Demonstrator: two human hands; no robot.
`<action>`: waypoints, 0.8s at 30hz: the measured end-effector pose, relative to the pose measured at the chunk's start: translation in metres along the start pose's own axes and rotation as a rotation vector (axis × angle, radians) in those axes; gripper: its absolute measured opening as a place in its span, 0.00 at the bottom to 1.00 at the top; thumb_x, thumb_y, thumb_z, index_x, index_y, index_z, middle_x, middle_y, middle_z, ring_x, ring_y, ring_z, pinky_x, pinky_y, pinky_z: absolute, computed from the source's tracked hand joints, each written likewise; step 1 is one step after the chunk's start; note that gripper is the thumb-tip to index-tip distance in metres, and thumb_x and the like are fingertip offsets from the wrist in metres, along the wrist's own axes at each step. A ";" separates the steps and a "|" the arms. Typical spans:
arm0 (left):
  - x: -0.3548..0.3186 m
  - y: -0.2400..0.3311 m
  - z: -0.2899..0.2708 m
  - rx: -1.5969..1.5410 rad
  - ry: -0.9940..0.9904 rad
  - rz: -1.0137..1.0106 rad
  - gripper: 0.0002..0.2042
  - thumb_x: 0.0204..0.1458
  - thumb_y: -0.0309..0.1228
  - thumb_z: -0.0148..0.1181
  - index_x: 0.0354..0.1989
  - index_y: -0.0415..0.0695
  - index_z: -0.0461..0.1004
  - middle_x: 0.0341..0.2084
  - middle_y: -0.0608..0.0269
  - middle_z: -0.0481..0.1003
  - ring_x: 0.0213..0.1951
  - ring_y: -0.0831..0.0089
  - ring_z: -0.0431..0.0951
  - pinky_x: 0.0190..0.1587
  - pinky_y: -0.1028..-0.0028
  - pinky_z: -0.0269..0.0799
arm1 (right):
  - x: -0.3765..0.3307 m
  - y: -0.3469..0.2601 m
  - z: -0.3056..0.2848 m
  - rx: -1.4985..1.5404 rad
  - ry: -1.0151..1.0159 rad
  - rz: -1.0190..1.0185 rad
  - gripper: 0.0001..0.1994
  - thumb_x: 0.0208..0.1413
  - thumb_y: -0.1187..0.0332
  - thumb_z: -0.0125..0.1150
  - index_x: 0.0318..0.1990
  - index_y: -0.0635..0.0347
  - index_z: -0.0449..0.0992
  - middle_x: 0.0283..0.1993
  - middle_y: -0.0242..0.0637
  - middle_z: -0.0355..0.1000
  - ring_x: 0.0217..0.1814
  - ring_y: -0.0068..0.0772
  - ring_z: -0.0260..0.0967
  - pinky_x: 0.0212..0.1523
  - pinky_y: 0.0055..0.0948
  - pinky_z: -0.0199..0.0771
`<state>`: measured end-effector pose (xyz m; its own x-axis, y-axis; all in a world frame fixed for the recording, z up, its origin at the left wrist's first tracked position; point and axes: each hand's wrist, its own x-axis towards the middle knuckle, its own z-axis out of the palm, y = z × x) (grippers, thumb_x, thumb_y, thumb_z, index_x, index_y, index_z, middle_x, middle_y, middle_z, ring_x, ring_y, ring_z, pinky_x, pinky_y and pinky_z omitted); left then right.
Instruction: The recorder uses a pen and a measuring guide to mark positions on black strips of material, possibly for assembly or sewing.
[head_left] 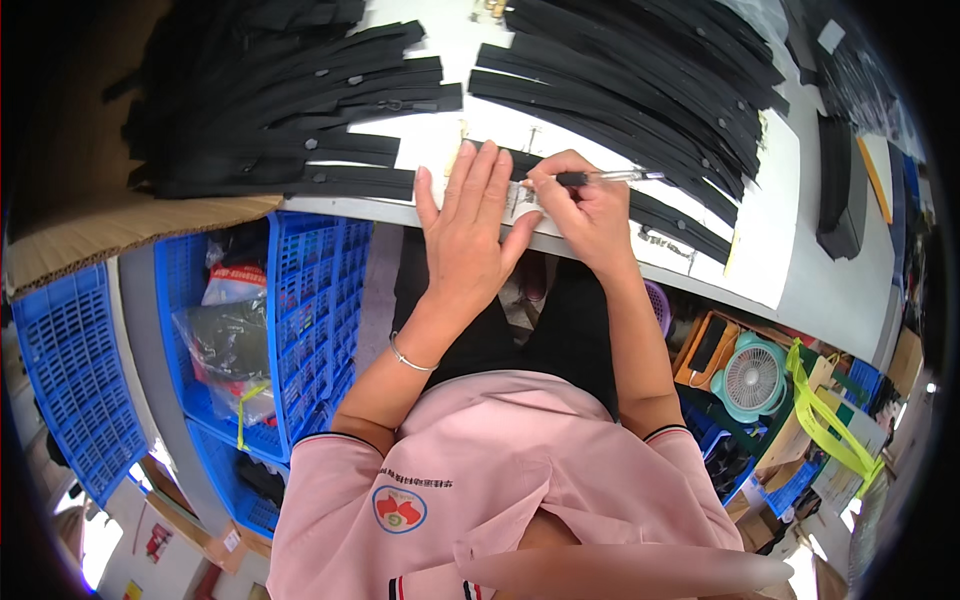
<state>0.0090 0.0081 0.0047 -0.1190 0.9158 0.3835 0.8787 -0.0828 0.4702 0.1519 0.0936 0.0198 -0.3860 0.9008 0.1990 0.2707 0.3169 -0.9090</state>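
Observation:
My left hand [466, 225] lies flat near the table's front edge, fingers stretched out over the tip of a black zipper strip. Pinched in my right hand [592, 215] is a pen [605, 177] with a black grip and clear barrel, its point toward the left hand. Between the hands, a small pale patch with dark markings [514, 200] shows in part; I cannot tell whether it is paper or the tabletop. Rows of black zippers [300, 180] spread out on the left, and more black zippers [640, 95] fan across the right.
The white tabletop [775, 215] carries a long black block-like object [838, 190] at the right. Brown cardboard [150, 235] covers the left edge. Blue plastic baskets [315, 300] with bagged items stand below left. A turquoise fan [752, 377] sits below right beside a wooden box.

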 end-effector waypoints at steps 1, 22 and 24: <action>0.000 0.000 0.000 0.017 -0.001 -0.005 0.33 0.52 0.41 0.70 0.65 0.38 0.71 0.65 0.53 0.70 0.70 0.58 0.65 0.72 0.42 0.41 | 0.000 0.001 -0.001 -0.001 -0.021 -0.049 0.05 0.60 0.73 0.64 0.35 0.65 0.81 0.26 0.30 0.78 0.22 0.15 0.71 0.24 0.18 0.66; -0.001 -0.001 0.001 0.044 -0.044 0.012 0.32 0.54 0.39 0.69 0.66 0.37 0.70 0.67 0.53 0.68 0.72 0.55 0.62 0.74 0.44 0.37 | -0.032 0.018 -0.076 -0.139 0.325 0.064 0.03 0.61 0.75 0.62 0.34 0.62 0.78 0.20 0.22 0.67 0.20 0.07 0.59 0.22 0.16 0.57; 0.000 -0.001 0.001 0.023 -0.047 0.008 0.32 0.54 0.39 0.69 0.66 0.37 0.70 0.68 0.52 0.68 0.72 0.55 0.62 0.74 0.44 0.36 | -0.031 0.019 -0.077 -0.218 0.306 0.041 0.05 0.59 0.75 0.63 0.31 0.64 0.77 0.22 0.26 0.72 0.18 0.12 0.63 0.21 0.18 0.59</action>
<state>0.0088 0.0085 0.0034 -0.0908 0.9326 0.3493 0.8900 -0.0814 0.4487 0.2371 0.0945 0.0249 -0.0987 0.9505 0.2946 0.4744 0.3052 -0.8257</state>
